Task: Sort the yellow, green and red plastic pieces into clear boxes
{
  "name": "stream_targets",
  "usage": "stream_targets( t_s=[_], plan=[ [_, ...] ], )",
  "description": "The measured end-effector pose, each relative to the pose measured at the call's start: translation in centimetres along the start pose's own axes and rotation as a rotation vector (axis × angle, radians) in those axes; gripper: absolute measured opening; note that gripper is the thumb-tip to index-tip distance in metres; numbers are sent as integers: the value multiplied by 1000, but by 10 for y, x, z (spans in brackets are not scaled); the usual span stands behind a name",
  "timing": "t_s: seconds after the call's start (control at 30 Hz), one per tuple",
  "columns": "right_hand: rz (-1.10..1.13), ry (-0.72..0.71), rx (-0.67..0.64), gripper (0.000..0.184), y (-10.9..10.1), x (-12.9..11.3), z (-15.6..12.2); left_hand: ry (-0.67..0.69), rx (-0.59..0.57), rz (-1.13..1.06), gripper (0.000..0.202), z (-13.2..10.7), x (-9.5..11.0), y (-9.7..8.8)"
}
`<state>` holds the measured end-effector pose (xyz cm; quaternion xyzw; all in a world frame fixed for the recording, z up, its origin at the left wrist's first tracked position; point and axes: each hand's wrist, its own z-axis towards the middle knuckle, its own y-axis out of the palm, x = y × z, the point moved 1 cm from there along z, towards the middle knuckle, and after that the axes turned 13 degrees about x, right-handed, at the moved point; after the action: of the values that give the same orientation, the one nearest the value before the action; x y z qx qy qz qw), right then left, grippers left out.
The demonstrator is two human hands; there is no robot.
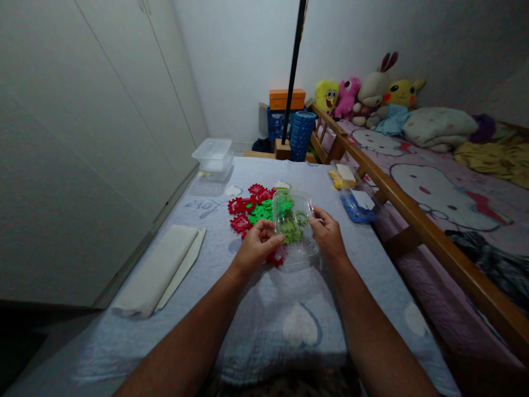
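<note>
Between my two hands is a clear plastic container [303,251], held tilted over the middle of the table. My left hand [259,242] grips its left edge with fingers and thumb. At the opposite edge, my right hand [328,231] pinches the rim. Light green toy pieces [292,227] show through the clear plastic; whether they lie inside or behind it I cannot tell. Bright green gear-like pieces [262,212] lie just beyond my left hand. Around them are several red gear-like pieces [241,223], one partly hidden by the container's lower left corner.
Clear empty-looking containers [214,157] are stacked at the back left. On the right edge stand a container of yellow pieces [341,179] and one of blue pieces [359,209]. Folded pale sheets [163,270] lie at left. A wooden bed rail [397,204] borders the table's right side.
</note>
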<state>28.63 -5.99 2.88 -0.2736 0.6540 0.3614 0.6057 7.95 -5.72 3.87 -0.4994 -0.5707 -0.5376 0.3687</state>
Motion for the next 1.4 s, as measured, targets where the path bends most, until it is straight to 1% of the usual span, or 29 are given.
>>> stream_targets(
  t_s=[0.13,0.27,0.43,0.57,0.67,0.77,0.9,1.0,1.1,1.23,1.33,1.4],
  plan=[
    [-13,7,-28,48,0,-1,-1,4,29,-26,48,-1,0,-2],
    [29,41,-76,53,-1,-3,0,3,69,-55,50,2,0,-5],
    [80,85,-108,55,3,-4,-2,63,158,-130,48,6,3,-11],
    [57,113,-221,59,7,-5,-8,88,239,-171,44,7,5,-13],
    [19,130,-322,71,7,-5,-12,112,302,-171,41,8,5,-15],
    [-45,128,-391,88,7,-5,-17,140,360,-165,40,11,4,-17],
    [-110,126,-451,109,9,-8,-23,163,376,-183,43,13,1,-18],
    [-142,118,-473,116,9,-10,-24,170,383,-186,45,14,2,-19],
    [-159,104,-457,117,9,-12,-25,167,378,-179,43,13,2,-18],
    [-136,60,-405,109,10,-14,-25,133,373,-125,44,14,-1,-19],
    [-120,30,-368,102,11,-13,-25,111,346,-17,42,17,-6,-21],
    [-116,16,-348,98,11,-10,-24,148,316,75,37,17,-7,-21]
  ],
)
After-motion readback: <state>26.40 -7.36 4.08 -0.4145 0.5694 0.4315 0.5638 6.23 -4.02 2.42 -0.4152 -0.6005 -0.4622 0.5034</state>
